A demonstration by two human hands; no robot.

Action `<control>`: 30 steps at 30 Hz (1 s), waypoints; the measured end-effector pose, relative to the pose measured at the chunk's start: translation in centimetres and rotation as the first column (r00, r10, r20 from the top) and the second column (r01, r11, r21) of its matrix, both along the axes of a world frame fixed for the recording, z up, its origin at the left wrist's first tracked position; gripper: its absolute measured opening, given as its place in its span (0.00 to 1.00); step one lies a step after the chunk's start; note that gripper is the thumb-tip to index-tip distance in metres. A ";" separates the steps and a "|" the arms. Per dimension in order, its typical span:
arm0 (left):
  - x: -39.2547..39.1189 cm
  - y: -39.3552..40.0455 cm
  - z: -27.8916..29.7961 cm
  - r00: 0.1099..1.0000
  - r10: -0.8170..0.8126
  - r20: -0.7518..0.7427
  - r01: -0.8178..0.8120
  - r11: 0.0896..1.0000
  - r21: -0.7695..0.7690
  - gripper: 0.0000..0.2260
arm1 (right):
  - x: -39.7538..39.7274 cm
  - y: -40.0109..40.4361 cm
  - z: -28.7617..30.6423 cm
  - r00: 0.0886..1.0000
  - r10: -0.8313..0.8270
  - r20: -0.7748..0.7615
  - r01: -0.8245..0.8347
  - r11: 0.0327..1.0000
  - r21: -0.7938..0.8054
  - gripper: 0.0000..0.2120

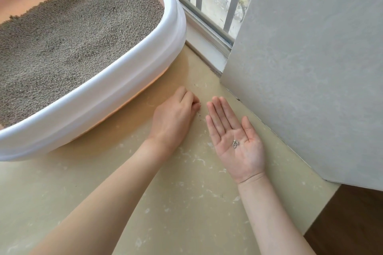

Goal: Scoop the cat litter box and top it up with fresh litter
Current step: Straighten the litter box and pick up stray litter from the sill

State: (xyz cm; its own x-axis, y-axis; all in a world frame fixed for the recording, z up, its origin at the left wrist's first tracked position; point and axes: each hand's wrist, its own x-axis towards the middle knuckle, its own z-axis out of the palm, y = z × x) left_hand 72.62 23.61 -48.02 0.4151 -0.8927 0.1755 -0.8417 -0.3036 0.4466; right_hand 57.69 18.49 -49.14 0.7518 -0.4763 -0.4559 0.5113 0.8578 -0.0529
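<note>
A white and pink litter box (116, 97) fills the upper left, holding grey litter (72, 37) heaped toward the back. My right hand (234, 138) lies palm up on the beige floor with straight fingers, and a few grey litter grains (235, 143) rest in its palm. My left hand (176, 118) sits knuckles up just right of the box's front corner, its fingertips curled down to the floor near scattered dark specks (200, 113). Whether those fingertips pinch a grain is hidden.
A grey wall panel (310, 68) stands close on the right, and a window frame with bars (207, 33) runs behind the box. The beige floor (186, 203) gives way to dark wood (352, 223) at the lower right.
</note>
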 end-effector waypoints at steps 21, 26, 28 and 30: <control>-5.3 1.1 4.2 0.982 -0.078 -0.171 0.081 0.997 0.012 0.08 | 0.0 0.2 0.1 1.000 0.021 -0.011 -0.020 1.000 0.016 0.29; -8.4 1.7 1.6 0.964 -0.260 0.061 0.257 0.965 0.050 0.16 | -0.1 0.5 0.0 1.000 0.023 -0.014 -0.024 0.998 -0.065 0.29; -8.1 1.8 1.7 0.970 -0.227 0.087 0.233 0.970 -0.067 0.08 | -0.2 0.4 0.0 0.999 0.034 0.013 -0.033 0.999 -0.034 0.29; -7.3 2.1 2.5 0.985 -0.169 0.032 0.172 0.961 -0.218 0.03 | -0.2 0.3 -0.1 0.999 0.034 0.017 -0.035 0.999 0.004 0.28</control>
